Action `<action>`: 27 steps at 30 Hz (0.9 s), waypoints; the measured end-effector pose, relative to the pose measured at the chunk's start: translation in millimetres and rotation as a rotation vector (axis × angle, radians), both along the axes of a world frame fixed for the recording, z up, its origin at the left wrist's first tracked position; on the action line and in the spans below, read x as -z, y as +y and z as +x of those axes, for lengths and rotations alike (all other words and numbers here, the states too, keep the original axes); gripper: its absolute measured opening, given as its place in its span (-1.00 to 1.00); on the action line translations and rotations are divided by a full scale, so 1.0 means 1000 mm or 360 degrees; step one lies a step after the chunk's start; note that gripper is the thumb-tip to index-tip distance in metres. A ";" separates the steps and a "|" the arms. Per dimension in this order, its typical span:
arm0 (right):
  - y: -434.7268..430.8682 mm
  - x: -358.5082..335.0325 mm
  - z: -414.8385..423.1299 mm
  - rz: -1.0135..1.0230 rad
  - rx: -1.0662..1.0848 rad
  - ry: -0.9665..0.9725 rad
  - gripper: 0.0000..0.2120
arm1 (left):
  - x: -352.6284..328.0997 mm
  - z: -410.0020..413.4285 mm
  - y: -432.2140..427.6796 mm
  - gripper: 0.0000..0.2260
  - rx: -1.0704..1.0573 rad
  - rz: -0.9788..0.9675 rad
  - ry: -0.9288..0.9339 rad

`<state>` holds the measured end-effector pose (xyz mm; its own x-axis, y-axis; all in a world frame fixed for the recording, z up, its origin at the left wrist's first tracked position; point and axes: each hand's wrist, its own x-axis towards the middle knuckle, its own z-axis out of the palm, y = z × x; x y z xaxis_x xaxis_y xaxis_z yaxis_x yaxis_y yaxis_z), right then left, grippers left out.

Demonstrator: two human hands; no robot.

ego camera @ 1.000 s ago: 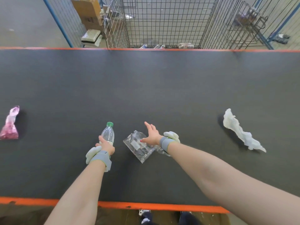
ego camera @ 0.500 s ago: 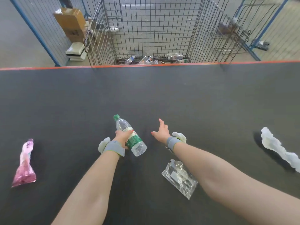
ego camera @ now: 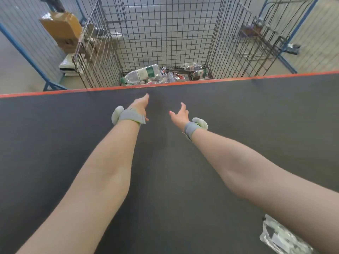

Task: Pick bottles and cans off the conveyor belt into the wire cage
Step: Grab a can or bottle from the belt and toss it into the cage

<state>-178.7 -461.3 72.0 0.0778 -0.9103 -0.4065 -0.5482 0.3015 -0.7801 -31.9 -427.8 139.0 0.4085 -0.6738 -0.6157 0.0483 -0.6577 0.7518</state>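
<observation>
Bottles (ego camera: 167, 77) lie crushed and jumbled on the floor of the wire cage (ego camera: 165, 33). The cage stands open-topped just beyond the far side of the conveyor belt (ego camera: 238, 110), and its near foot is hidden behind the belt's orange rim (ego camera: 201, 81). Most of the bottles are clear plastic. One small bottle (ego camera: 200, 72) at the near right corner carries a green label, and another (ego camera: 191, 65) lies behind it by the right wall. A large clear bottle (ego camera: 142, 74) with a green-and-white label lies slantwise at the near left of the cage, its green cap end low and toward the left wall. Whether it rests on the heap or is just above it cannot be told.

Both arms reach forward over the belt toward the cage. The left hand (ego camera: 140, 105) is close to the orange rim, fingers straight and pointing at the cage, holding nothing. The right hand (ego camera: 180, 114) is a little nearer the person, fingers spread apart, likewise empty. Each wrist wears a grey band with a pale rounded pod: the left wristband (ego camera: 131, 116) and the right wristband (ego camera: 191, 128).

A crumpled clear plastic wrapper (ego camera: 280, 237) lies on the belt at the lower right, partly under the right forearm. A brown cardboard box (ego camera: 62, 28) sits tilted against the outside of the cage's left wall. To the right of the cage stands a wire rack (ego camera: 256, 37) beside a blue post (ego camera: 297, 28).
</observation>
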 end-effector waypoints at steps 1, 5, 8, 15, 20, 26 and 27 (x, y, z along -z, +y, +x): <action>0.004 -0.004 0.003 0.0010 -0.0024 0.0002 -0.33 | 0.015 0.003 0.004 -0.41 0.0000 0.0045 -0.0034; 0.044 -0.015 0.003 0.0052 -0.0123 -0.0001 -0.33 | 0.096 0.030 0.037 -0.18 0.0159 0.0261 0.0027; 0.087 -0.018 -0.003 0.0125 -0.0205 0.0076 -0.32 | 0.072 0.007 0.106 -0.24 0.0204 0.0330 -0.0216; 0.209 0.006 -0.041 0.0448 -0.0557 0.0429 -0.27 | 0.065 -0.019 0.237 -0.40 0.0318 0.0508 -0.0410; 0.280 0.036 -0.066 0.0603 -0.0769 0.0557 -0.12 | 0.078 -0.032 0.294 -0.41 0.0222 0.0544 -0.0459; 0.332 0.061 -0.098 0.0334 -0.0772 0.0919 -0.37 | 0.086 -0.051 0.332 -0.41 0.0326 0.0650 -0.0392; 0.334 0.062 -0.104 0.0277 -0.0693 0.0927 -0.35 | 0.088 -0.053 0.336 -0.40 0.0350 0.0653 -0.0398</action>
<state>-282.4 -127.8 10.0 0.1443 -0.7652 -0.6274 -0.9562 0.0555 -0.2876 -85.3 -91.5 51.0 0.4531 -0.4842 -0.7484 -0.2718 -0.8747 0.4014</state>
